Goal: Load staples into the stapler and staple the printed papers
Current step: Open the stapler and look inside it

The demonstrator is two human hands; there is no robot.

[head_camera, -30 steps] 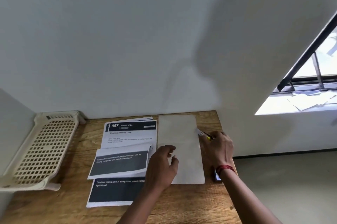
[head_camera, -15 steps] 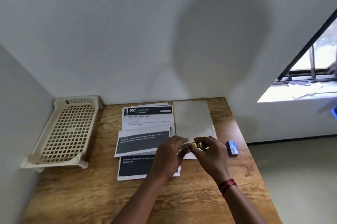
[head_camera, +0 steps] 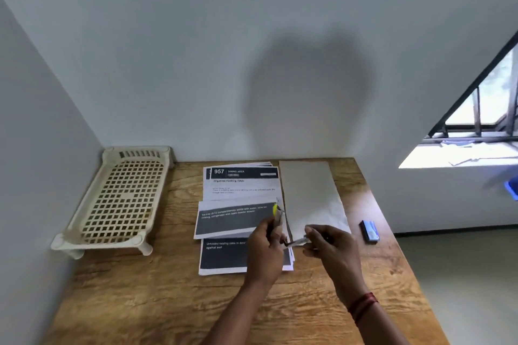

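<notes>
A small stapler (head_camera: 278, 213) with a yellow tip is swung open above the papers. My left hand (head_camera: 265, 246) grips its upper arm, which points up and away from me. My right hand (head_camera: 330, 249) pinches the lower metal part (head_camera: 297, 242) that sticks out toward the left hand. Under both hands lies a fanned stack of printed papers (head_camera: 238, 204) with dark bands and a "957" heading. A plain grey sheet (head_camera: 308, 193) lies to their right. A small blue staple box (head_camera: 370, 230) rests near the table's right edge.
The wooden table (head_camera: 196, 302) stands in a corner between two white walls. A cream plastic perforated tray (head_camera: 120, 198) on short legs sits at the back left. A window with dark bars (head_camera: 482, 120) is at the right. My right wrist has a red thread band (head_camera: 363, 304).
My right hand took the stapler from the table's right side and both hands brought it over the papers. The stapler has since swung open, its yellow tip pointing up. The camera tilted down.
</notes>
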